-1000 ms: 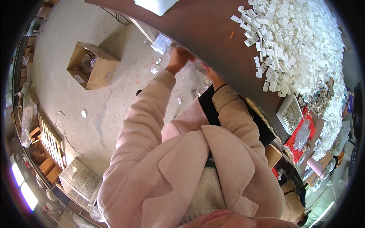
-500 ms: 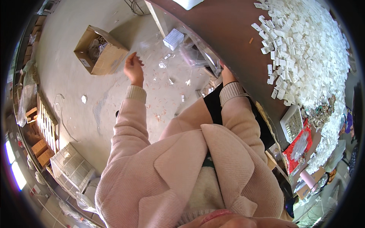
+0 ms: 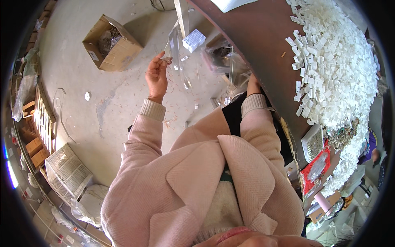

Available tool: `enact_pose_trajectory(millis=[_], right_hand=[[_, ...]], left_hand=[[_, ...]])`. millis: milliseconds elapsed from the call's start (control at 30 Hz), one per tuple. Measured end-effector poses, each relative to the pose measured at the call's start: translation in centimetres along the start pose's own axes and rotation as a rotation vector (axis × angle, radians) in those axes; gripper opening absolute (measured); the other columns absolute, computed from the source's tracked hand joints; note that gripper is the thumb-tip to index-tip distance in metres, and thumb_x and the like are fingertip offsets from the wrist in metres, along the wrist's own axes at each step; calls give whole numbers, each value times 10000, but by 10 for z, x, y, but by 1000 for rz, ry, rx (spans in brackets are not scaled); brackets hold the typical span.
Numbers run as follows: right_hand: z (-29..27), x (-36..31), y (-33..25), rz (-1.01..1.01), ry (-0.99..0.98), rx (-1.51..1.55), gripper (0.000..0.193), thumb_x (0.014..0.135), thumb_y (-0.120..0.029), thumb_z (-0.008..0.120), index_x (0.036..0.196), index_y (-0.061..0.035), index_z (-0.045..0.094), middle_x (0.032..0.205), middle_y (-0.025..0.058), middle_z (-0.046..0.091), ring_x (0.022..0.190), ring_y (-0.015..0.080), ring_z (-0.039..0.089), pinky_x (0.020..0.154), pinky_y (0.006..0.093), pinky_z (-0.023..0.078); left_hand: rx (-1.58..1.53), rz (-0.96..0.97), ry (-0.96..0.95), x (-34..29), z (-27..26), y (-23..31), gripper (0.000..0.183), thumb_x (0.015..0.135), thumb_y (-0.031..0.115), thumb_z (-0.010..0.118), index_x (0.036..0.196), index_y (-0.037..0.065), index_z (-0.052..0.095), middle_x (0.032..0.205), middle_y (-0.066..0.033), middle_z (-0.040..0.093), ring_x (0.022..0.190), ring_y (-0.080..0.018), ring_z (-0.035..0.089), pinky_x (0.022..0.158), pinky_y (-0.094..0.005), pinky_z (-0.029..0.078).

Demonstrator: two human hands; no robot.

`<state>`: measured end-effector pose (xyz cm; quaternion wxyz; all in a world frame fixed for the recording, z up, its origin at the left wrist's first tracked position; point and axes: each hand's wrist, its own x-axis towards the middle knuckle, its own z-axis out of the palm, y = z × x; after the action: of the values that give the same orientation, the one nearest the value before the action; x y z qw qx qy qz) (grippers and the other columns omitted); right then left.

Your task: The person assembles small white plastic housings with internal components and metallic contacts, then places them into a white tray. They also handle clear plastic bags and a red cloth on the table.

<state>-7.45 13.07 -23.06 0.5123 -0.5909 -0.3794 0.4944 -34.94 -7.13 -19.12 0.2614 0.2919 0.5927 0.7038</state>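
Out over the floor, my left hand (image 3: 156,79) is closed, pinching the edge of a clear plastic bag (image 3: 175,46). The thin, see-through bag stretches up and to the right from the fingertips. My right hand (image 3: 253,86) reaches in at the edge of the brown table (image 3: 263,45); the tabletop hides its fingers, so what it holds does not show. More crumpled clear plastic (image 3: 238,74) hangs by the table edge, just left of that hand. A blue-and-white patterned block (image 3: 194,40) stands on the floor beyond the bag.
An open cardboard box (image 3: 123,55) with scraps inside stands on the floor at far left. White plastic pieces (image 3: 329,78) are heaped on the table. Near the right table edge lie a white tray (image 3: 312,142) and a red bag (image 3: 314,168). A white crate (image 3: 68,171) stands at lower left.
My left hand has moved slightly right and nearer, its fingers closing on the clear bag now stretched from it. My right hand has shifted a little right and nearer along the table edge.
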Motion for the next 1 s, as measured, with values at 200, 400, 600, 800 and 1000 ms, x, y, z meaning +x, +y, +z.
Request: enact_pose_trajectory(millis=[200, 400, 600, 800, 1000], right_hand=[[-5, -5, -7, 12, -12, 24, 644, 904, -360, 690, 1417, -138, 370, 1446, 133, 313, 1319, 317, 349, 1037, 503, 375], [-4, -2, -6, 60, -55, 16, 698, 901, -371, 691, 1458, -141, 341, 1498, 144, 277, 1362, 332, 318, 1062, 514, 355], [-1, -1, -5, 251, -140, 19, 751, 897, -383, 692, 1499, -144, 312, 1549, 156, 241, 1405, 347, 288, 1088, 526, 334], [3, 1, 3, 538, -261, -190, 805, 893, -394, 693, 1540, -146, 282, 1601, 168, 205, 1448, 362, 257, 1114, 538, 314], [0, 15, 43, 120, -593, -1324, 862, 837, -443, 720, 1525, -84, 345, 1591, 228, 274, 1461, 378, 286, 1131, 456, 341]], left_hand=[[-34, -67, 26, -7, -21, 1, 271, 1003, -1, 518, 1268, -37, 562, 985, -72, 685, 937, -147, 662, 852, -280, 534], [-38, -108, 86, -19, -31, -4, 254, 1000, 6, 521, 1246, -34, 571, 973, -76, 682, 918, -146, 663, 803, -285, 546], [-61, -145, 88, -25, -27, -4, 242, 1002, 7, 518, 1233, -35, 575, 965, -83, 680, 902, -143, 660, 760, -277, 536], [-60, -144, 35, -35, -25, 12, 236, 1000, -2, 515, 1223, -30, 584, 954, -79, 679, 898, -137, 651, 772, -270, 522], [-47, -149, -65, -43, -25, 20, 257, 995, -14, 511, 1243, -23, 579, 962, -75, 678, 891, -128, 635, 793, -268, 506]])
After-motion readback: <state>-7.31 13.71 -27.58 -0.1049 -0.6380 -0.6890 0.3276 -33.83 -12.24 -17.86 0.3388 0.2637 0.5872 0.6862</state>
